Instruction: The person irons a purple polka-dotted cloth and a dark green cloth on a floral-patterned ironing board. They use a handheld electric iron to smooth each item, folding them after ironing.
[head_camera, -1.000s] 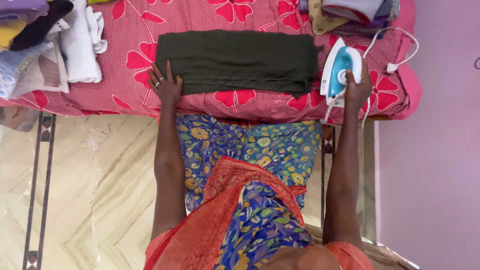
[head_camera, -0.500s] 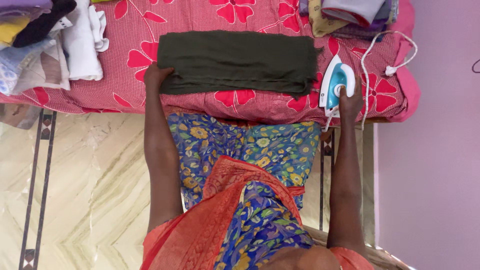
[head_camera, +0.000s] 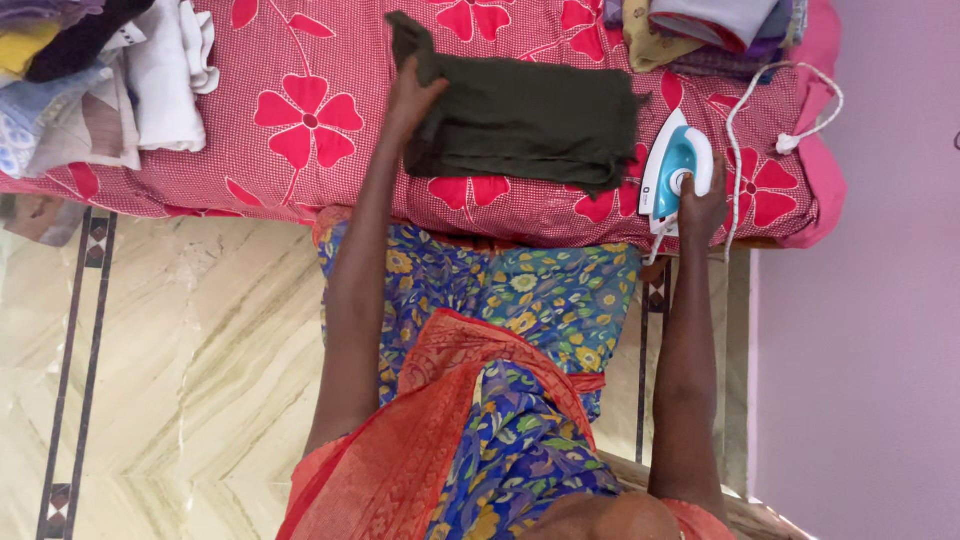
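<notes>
Seen from a head camera looking straight down, a person stands at a bed (head_camera: 300, 190) covered with a red checked sheet printed with large pink-red flowers. The person wears a blue floral garment with an orange-red drape across it.

The left hand (head_camera: 410, 100) reaches forward over the sheet and grips the left end of a dark green folded cloth (head_camera: 530, 120). That end is lifted and turned over onto the rest of the cloth, with one corner sticking up above the fingers. The rest of the cloth lies flat on the bed, near the middle of the sheet and toward its front edge.

The right hand (head_camera: 700, 205) is closed around the handle of a white and turquoise clothes iron (head_camera: 675, 165). The iron stands on the sheet just to the right of the cloth, close to its right edge but not on it. A white cord (head_camera: 735, 130) loops from the iron across the sheet to a white plug (head_camera: 788, 142) near the bed's pink right edge.

A pile of folded clothes (head_camera: 90, 80), white, yellow, black and pale blue, sits at the far left of the bed. Another stack of folded clothes (head_camera: 700, 25) sits at the top right. Below the bed is a cream marble floor (head_camera: 180, 380) with dark inlaid strips, and a lilac wall (head_camera: 870, 350) fills the right side.
</notes>
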